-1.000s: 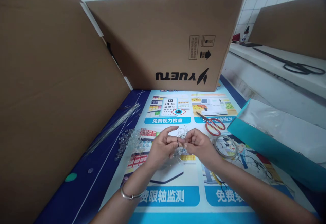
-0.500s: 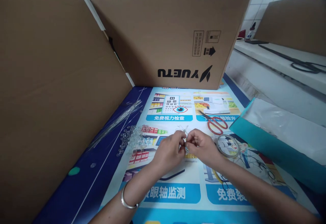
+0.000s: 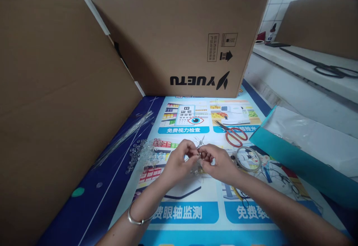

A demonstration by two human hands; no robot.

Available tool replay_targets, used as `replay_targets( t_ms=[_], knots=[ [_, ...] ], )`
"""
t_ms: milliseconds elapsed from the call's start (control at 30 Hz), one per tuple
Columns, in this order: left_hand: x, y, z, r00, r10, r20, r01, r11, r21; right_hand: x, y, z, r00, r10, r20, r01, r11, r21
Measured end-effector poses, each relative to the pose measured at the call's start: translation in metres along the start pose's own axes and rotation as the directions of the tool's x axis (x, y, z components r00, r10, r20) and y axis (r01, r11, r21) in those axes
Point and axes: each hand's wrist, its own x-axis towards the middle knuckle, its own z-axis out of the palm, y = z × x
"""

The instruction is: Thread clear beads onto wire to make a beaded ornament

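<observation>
My left hand (image 3: 179, 161) and my right hand (image 3: 218, 162) meet fingertip to fingertip over the printed poster mat (image 3: 195, 212). Between them they pinch a small cluster of clear beads on thin wire (image 3: 199, 153), with wire ends sticking up behind the fingers. A metal bangle (image 3: 137, 218) sits on my left wrist. A heap of loose clear beads (image 3: 142, 153) lies just left of my left hand.
Red-handled scissors (image 3: 236, 135) and a roll of clear tape (image 3: 248, 159) lie right of my hands. A bundle of clear thin rods (image 3: 125, 136) lies at left. Cardboard sheets (image 3: 181, 37) wall the back and left. A teal box lid (image 3: 302, 164) sits at right.
My left fingers, spread a second ago, have closed onto the beaded wire piece. Both hands stay together at the same spot and the view shifted slightly.
</observation>
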Motion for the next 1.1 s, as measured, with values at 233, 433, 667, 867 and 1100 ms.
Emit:
replay_targets(
  t_ms=[233, 433, 667, 867, 1100],
  knots=[
    [0.004, -0.005, -0.001, 0.996, -0.036, 0.077, 0.063, 0.919, -0.388, -0.001, 0.002, 0.003, 1.000, 0.019, 0.011, -0.016, 0.960, -0.280],
    [0.004, 0.005, -0.022, 1.000, 0.020, -0.013, -0.021, 0.991, -0.133, 0.000, 0.004, 0.003, 0.999, 0.043, 0.012, -0.038, 0.955, -0.295],
    [-0.009, 0.025, -0.014, 0.996, 0.028, 0.083, 0.000, 0.949, -0.316, -0.003, 0.004, 0.004, 0.999, 0.004, 0.050, 0.007, 0.978, -0.210],
    [-0.003, 0.012, -0.004, 1.000, -0.017, 0.001, 0.016, 0.967, -0.256, -0.007, 0.001, 0.012, 0.978, -0.166, -0.130, 0.139, 0.972, -0.190],
    [-0.006, 0.013, -0.002, 0.994, 0.108, 0.009, -0.107, 0.993, -0.059, -0.008, 0.006, 0.013, 0.964, -0.187, -0.187, 0.179, 0.982, -0.060]
  ],
)
